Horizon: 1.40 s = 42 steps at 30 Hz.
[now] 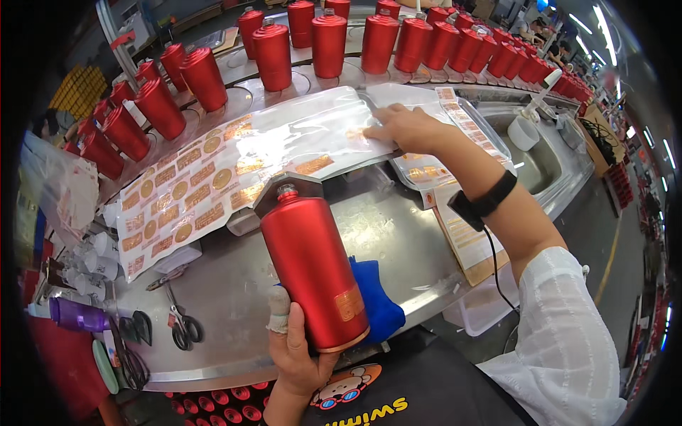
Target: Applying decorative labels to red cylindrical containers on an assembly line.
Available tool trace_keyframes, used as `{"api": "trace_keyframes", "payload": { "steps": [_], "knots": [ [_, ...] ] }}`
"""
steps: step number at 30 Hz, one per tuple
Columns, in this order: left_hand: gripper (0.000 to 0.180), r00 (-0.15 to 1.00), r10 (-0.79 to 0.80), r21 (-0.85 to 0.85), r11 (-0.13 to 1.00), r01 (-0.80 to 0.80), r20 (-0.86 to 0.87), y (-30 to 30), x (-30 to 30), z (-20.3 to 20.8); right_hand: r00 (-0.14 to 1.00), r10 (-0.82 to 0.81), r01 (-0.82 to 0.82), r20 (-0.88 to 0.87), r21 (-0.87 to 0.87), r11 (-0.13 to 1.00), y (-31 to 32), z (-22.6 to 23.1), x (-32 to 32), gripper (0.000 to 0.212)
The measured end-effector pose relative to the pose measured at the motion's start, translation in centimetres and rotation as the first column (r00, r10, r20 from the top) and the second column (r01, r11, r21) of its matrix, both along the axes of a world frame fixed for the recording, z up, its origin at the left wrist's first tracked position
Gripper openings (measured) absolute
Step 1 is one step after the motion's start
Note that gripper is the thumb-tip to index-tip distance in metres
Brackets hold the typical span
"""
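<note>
My left hand [300,366] is wrapped round the lower end of a matt red bottle [309,266], which leans with its small capped neck up and away from me. A gold sticker [349,304] sits low on its right side, and a pale cover wraps one of my fingers. At the right end of a glossy sticker sheet [284,131], my right hand [408,129] has its fingers bent and closed at the film. Gold round and rectangular stickers dot this sheet. Beneath the bottle's neck is a dark angular holder [312,186], and a blue cloth [376,298] lies beside its base.
Red bottles [380,44] line the curved conveyor [305,77] behind the sheet. Scissors [183,328], a purple cup [78,314] and small white cups [96,264] are at left. More sticker sheets [426,169], a metal sink [543,167] and a white bin [483,305] are at right.
</note>
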<state>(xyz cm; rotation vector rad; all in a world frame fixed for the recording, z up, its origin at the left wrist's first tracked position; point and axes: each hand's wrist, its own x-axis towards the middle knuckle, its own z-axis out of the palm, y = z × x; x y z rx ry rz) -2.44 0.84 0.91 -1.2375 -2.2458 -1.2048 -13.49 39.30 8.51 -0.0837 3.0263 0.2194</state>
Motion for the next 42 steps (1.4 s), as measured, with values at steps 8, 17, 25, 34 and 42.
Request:
{"api": "trace_keyframes", "payload": {
  "steps": [8, 17, 25, 34, 42],
  "knots": [
    [0.071, 1.000, -0.018, -0.004, 1.000, 0.018, -0.013, -0.5, -0.2, -0.3, 0.909, -0.416, 0.417, -0.035, 0.013, 0.909, 2.3, -1.5, -3.7, 0.050],
    [0.072, 1.000, -0.004, -0.005, 1.000, 0.004, -0.017, -0.5, -0.4, -0.2, 0.788, -0.451, 0.407, -0.420, -0.195, 0.892, 3.1, -4.5, -4.0, 0.043],
    [0.088, 0.989, 0.088, -0.070, 0.994, -0.079, 0.121, 0.0, -0.2, 0.4, 0.810, 0.041, -0.303, -0.585, -0.359, 0.883, -2.4, 1.6, 2.7, 0.009],
    [0.092, 0.970, 0.153, -0.162, 0.969, -0.184, -0.188, 0.6, -0.6, 3.1, 0.809, 0.494, -0.587, -0.318, -0.448, 0.674, -13.4, 9.7, 8.5, 0.010],
    [0.093, 0.991, -0.010, -0.085, 0.996, 0.021, 0.132, -0.4, -2.4, 4.4, 0.828, 0.424, -0.543, -0.368, -0.331, 0.772, -14.8, 5.6, 6.7, 0.012]
  ]
}}
